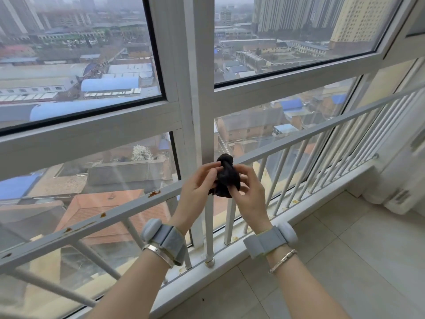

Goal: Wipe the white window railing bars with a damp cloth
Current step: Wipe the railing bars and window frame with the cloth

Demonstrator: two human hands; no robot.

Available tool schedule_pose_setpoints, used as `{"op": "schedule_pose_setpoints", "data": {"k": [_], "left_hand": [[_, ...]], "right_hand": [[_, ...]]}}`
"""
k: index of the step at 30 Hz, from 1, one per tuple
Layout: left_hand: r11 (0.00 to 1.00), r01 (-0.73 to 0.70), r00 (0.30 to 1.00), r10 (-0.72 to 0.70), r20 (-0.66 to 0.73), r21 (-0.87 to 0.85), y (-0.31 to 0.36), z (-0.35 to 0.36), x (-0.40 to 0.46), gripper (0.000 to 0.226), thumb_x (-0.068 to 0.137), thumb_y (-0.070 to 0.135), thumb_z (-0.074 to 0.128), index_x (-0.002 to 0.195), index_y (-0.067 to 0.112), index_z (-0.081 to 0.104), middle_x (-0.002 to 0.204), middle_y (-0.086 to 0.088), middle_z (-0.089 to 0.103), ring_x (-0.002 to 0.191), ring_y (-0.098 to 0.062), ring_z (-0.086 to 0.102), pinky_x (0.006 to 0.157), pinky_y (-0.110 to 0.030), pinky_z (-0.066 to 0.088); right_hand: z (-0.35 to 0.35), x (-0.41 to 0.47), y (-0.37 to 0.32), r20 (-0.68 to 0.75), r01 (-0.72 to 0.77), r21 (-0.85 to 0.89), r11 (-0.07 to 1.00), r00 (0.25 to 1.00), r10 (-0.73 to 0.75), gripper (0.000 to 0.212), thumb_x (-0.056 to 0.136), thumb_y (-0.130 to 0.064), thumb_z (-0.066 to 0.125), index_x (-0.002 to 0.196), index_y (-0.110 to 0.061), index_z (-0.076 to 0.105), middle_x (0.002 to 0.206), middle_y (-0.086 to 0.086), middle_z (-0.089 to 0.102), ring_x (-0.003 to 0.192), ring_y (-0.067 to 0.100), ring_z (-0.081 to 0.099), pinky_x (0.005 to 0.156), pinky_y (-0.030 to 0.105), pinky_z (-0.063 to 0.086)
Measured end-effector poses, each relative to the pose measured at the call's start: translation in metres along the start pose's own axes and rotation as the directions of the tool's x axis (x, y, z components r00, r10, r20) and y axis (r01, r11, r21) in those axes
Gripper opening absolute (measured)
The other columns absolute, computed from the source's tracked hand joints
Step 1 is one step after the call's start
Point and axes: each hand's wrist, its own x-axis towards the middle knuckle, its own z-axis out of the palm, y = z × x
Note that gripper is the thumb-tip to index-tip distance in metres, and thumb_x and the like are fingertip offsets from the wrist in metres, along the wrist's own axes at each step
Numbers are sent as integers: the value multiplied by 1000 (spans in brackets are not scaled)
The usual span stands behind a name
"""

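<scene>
A dark, bunched-up cloth is held between both hands just in front of the white window railing. My left hand pinches the cloth from the left with its fingertips. My right hand grips it from the right, fingers curled around the wad. The cloth sits level with the railing's top bar, near the vertical window mullion. Thin vertical bars run down from the top bar to the sill. Rust-coloured spots mark the top bar on the left.
Large glass panes in a white frame stand behind the railing. A white sill runs along its foot with some yellowish specks. Pale floor tiles lie at the right, and a white radiator stands at the far right.
</scene>
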Motion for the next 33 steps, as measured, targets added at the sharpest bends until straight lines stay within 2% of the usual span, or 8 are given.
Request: {"op": "schedule_pose_setpoints", "data": {"k": [5,11,15,18,23,25,28,33], "left_hand": [[943,-28,976,98,-193,333,-11,-26,-7,24,91,9,51,107,25,61,106,14,63,97,3,57,79,-10,44],[850,5,946,166,-277,526,-21,-61,-11,31,88,2,51,108,24,61,108,10,61,98,-7,56,86,-21,43],[854,20,946,152,-287,520,-24,-69,-21,33,87,0,51,104,27,60,104,11,62,94,-1,56,84,-15,43],[851,43,937,147,-316,524,-25,-73,-27,32,86,-2,52,102,25,61,101,9,63,93,-6,58,83,-15,43],[747,115,895,208,-394,655,-21,-99,-41,29,84,0,56,105,19,63,102,9,62,98,-10,55,88,-22,39],[698,134,910,195,-366,704,-20,-109,-46,30,82,2,60,108,17,63,104,6,62,101,-15,56,89,-23,38],[607,182,938,129,-321,774,-20,-128,-54,32,81,11,65,112,18,61,110,0,63,106,-21,54,91,-29,38],[473,164,960,125,-250,866,-20,-160,-64,49,74,46,47,111,19,62,105,-3,65,101,-25,54,91,-36,36]], "right_hand": [[-5,9,16,-291,-72,-94,993,956,42,33,82,0,62,99,-29,57,95,-18,54,89,21,58,77,43,52],[55,0,29,-60,51,-313,948,996,-73,31,72,-1,69,101,-10,62,102,8,55,89,26,56,73,33,48],[47,-22,64,95,38,-519,854,995,14,30,70,6,62,96,-9,66,102,10,59,86,33,58,67,26,41],[23,-23,63,27,-65,-461,885,996,87,29,75,5,62,100,-9,65,103,7,57,89,25,57,72,19,40],[24,-6,10,-56,241,-290,926,962,-268,30,76,0,67,103,-9,60,104,9,53,93,7,48,79,16,47],[32,-1,-2,-32,372,-320,872,915,-402,29,77,-3,65,104,-12,59,108,8,51,94,13,51,81,14,46],[59,8,-5,124,500,-430,752,857,-499,28,80,-5,62,107,-12,61,116,10,54,98,26,57,80,26,50],[101,8,10,307,441,-743,503,893,-329,29,83,-18,61,110,-7,64,111,15,64,93,34,59,82,40,50]]}}
